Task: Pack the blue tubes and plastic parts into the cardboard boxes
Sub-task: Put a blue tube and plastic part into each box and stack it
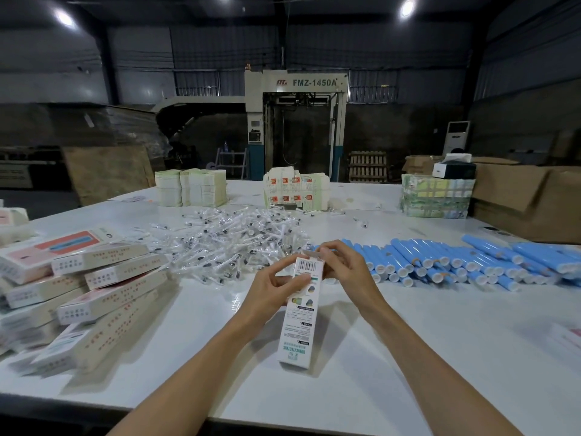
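Fingers (284, 262) of both hands curl round the top end of a slim white carton (298, 325): the left hand (270, 287) pinches its upper side, and the right hand (342, 269) grips at its top flap. The carton tilts above the white table (408, 341). Just beyond the hands, clear plastic parts (226, 243) lie heaped on the left and blue tubes (456, 262) lie in rows on the right. Closed boxes (94, 287) are piled at far left.

Left grip (271, 291), right grip (343, 269), apparently curled.

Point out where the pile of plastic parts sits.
Head view: the plastic parts lie just left of centre, between the packed boxes and the blue tubes.
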